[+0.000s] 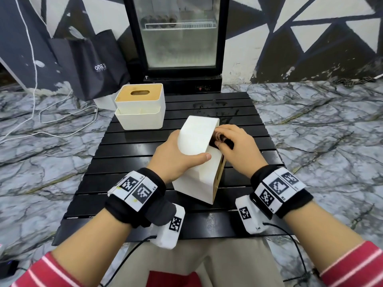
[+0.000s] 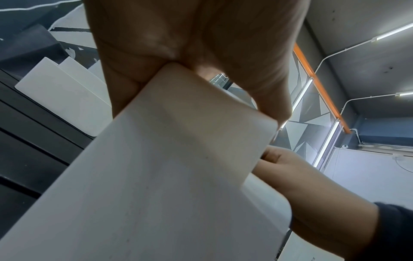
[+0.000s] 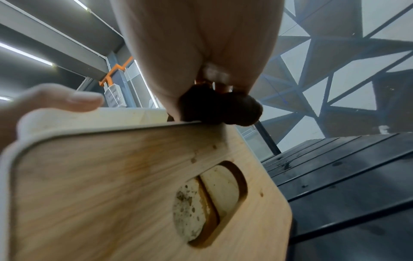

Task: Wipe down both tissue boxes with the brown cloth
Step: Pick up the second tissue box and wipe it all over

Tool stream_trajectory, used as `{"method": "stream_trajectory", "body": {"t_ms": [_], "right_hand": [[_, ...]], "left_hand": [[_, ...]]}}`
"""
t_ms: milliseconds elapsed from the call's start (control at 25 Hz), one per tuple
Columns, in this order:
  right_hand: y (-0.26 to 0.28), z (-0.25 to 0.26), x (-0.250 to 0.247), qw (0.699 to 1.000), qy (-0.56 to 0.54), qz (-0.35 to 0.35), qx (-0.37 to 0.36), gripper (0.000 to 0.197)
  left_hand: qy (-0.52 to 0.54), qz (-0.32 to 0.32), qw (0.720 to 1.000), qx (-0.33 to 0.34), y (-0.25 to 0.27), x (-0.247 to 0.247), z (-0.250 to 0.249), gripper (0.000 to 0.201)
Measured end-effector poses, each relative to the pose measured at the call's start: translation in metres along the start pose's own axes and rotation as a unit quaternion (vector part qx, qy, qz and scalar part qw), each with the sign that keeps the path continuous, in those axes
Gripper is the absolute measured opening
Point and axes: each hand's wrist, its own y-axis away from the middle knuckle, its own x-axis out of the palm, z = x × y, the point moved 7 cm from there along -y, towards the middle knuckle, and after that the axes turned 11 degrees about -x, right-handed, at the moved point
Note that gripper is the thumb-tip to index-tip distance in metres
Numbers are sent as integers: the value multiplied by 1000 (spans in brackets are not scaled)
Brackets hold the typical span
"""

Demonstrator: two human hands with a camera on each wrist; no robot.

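Two boxes on counter (image 1: 244,119) | your left hand (image 1: 176,156) grips tipped tissue box (image 1: 196,139) | your right hand (image 1: 238,148) fingers (image 1: 222,144) bunch brown cloth (image 3: 220,110) against its edge | second tissue box (image 1: 141,106) upright, apart

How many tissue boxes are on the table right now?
2. One tissue box stands upright at the table's far left corner, untouched. The other tissue box is tipped on its side mid-table, steadied by the left hand. None appears hidden.

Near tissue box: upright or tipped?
Tipped: the near tissue box rests on an edge, its wooden lid facing sideways toward the right hand.
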Motion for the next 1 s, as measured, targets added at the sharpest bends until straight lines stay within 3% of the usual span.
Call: {"method": "stream_trajectory", "body": {"t_ms": [240, 440, 720, 1000], "right_hand": [[12, 5, 4, 999, -8, -43, 2, 32], [17, 6, 3, 999, -20, -37, -7, 31], [10, -6, 0, 997, -21, -64, 25, 31], [47, 9, -4, 991, -41, -116, 46, 33]], "left_hand": [[1, -8, 1000, 4, -4, 2, 2, 76], [-2, 1, 1000, 8, -6, 2, 3, 74], [-6, -10, 1000, 9, -6, 5, 3, 74], [-1, -15, 1000, 8, -6, 5, 6, 77]]}}
